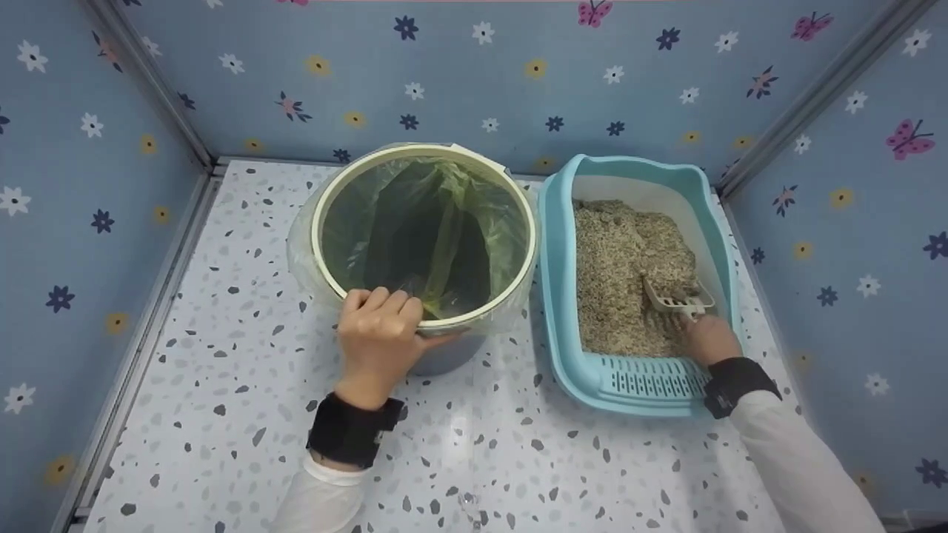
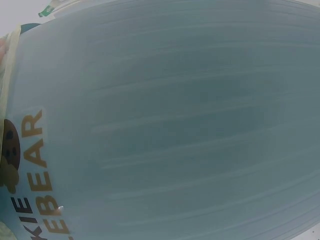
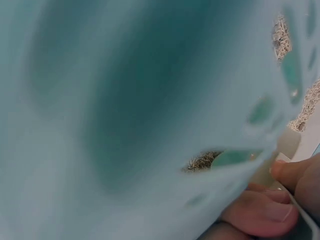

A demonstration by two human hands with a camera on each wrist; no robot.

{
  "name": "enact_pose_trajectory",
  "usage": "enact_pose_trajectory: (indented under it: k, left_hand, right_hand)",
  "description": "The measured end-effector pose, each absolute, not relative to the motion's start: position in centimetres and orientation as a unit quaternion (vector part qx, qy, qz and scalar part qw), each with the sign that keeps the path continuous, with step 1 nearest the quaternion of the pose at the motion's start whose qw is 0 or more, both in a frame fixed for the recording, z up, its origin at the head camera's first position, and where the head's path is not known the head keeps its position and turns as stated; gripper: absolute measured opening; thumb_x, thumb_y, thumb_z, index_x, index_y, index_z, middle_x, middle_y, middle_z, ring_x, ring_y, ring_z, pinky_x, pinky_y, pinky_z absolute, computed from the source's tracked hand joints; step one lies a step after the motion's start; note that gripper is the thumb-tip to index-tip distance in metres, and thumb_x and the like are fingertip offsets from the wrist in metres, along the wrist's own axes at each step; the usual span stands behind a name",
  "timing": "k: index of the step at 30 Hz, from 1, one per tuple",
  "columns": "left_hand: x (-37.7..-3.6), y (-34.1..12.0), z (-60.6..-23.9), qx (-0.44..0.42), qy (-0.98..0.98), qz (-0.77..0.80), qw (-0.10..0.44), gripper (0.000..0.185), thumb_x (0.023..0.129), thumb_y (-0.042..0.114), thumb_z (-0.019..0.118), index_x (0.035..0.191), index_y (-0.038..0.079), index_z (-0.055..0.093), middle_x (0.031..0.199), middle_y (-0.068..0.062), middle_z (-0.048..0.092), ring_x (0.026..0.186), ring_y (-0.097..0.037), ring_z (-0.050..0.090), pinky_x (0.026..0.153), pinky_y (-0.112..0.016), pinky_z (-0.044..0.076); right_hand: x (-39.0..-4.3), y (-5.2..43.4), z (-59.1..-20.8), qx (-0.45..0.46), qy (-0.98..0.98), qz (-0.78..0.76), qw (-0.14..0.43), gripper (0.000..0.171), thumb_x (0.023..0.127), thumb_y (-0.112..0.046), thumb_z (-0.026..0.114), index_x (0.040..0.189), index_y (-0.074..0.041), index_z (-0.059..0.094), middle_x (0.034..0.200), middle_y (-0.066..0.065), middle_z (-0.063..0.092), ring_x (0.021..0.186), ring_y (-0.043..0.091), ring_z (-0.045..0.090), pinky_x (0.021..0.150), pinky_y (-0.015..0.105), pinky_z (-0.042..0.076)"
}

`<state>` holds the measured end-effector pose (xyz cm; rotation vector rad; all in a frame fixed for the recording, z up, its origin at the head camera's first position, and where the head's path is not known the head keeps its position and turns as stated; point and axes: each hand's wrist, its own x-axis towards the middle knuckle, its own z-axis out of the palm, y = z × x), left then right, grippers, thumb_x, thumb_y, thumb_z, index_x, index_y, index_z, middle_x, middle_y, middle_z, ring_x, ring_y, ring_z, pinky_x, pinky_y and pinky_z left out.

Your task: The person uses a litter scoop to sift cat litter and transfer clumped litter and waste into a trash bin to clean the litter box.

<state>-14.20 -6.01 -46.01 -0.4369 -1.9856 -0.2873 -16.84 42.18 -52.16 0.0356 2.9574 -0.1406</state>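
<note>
- Left hand (image 1: pixel 379 337) curled over the near rim of the bin (image 1: pixel 326 244).
- Right hand (image 1: pixel 707 337) gripped the scoop (image 1: pixel 678 297), its head ahead in litter (image 1: pixel 618 259) inside the tray (image 1: pixel 555 296).

the bin (image 1: pixel 426 244) on the left looks like smooth plastic with a cream rim, lined with a thin, glossy, crinkled film bag (image 1: pixel 444 229). the tray (image 1: pixel 637 385) on the right is smooth matt plastic holding coarse, grainy litter (image 1: pixel 622 266). the speckled worktop (image 1: pixel 474 459) shines.
</note>
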Motion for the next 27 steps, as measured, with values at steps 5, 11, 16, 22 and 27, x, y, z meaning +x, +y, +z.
enact_pose_trajectory:
  k: [5, 11, 16, 22, 27]
  left_hand:
    - [-14.2, -6.0, -46.1, -0.181, -0.826, -0.12, 0.519, 0.074, 0.063, 0.078, 0.06, 0.05, 0.011, 0.033, 0.046, -0.001, 0.032, 0.043, -0.022, 0.037, 0.054, -0.037, 0.036]
    - [-14.2, -6.0, -46.0, -0.181, -0.827, -0.117, 0.519, 0.074, 0.063, 0.08, 0.059, 0.049, 0.012, 0.033, 0.046, 0.0, 0.033, 0.043, -0.021, 0.037, 0.052, -0.037, 0.035]
    - [-14.2, -6.0, -45.9, -0.18, -0.832, -0.116, 0.511, 0.074, 0.064, 0.081, 0.056, 0.049, 0.012, 0.035, 0.045, -0.001, 0.036, 0.042, -0.021, 0.039, 0.051, -0.036, 0.034]
    - [-14.1, -6.0, -45.8, -0.182, -0.833, -0.115, 0.509, 0.073, 0.063, 0.08, 0.058, 0.048, 0.012, 0.035, 0.045, 0.0, 0.036, 0.042, -0.021, 0.038, 0.051, -0.036, 0.034]
    - [-14.1, -6.1, -45.9, -0.182, -0.833, -0.114, 0.51, 0.074, 0.062, 0.08, 0.06, 0.049, 0.012, 0.034, 0.045, 0.0, 0.035, 0.043, -0.021, 0.038, 0.052, -0.037, 0.035]
  right_hand:
    - [-17.0, 41.7, -52.1, 0.096, 0.987, -0.117, 0.053, 0.044, 0.101, -0.024, 0.039, 0.068, 0.003, 0.048, 0.064, 0.018, 0.048, 0.056, 0.034, 0.054, 0.054, 0.049, 0.044]
    - [-16.6, 40.0, -51.3, 0.107, 0.986, -0.127, 0.024, 0.043, 0.102, -0.029, 0.037, 0.081, 0.007, 0.047, 0.063, 0.013, 0.045, 0.053, 0.03, 0.05, 0.05, 0.042, 0.039]
    - [-16.0, 38.9, -50.8, 0.119, 0.983, -0.14, -0.007, 0.045, 0.102, -0.034, 0.037, 0.086, 0.007, 0.046, 0.063, 0.012, 0.044, 0.053, 0.028, 0.048, 0.049, 0.04, 0.036]
    - [-15.3, 38.5, -50.6, 0.12, 0.98, -0.152, -0.036, 0.044, 0.102, -0.033, 0.036, 0.089, 0.008, 0.044, 0.064, 0.014, 0.045, 0.051, 0.03, 0.051, 0.046, 0.041, 0.037]
    - [-15.1, 38.3, -50.5, 0.124, 0.979, -0.157, -0.045, 0.046, 0.102, -0.035, 0.034, 0.091, 0.009, 0.044, 0.064, 0.016, 0.049, 0.052, 0.033, 0.053, 0.047, 0.043, 0.038]
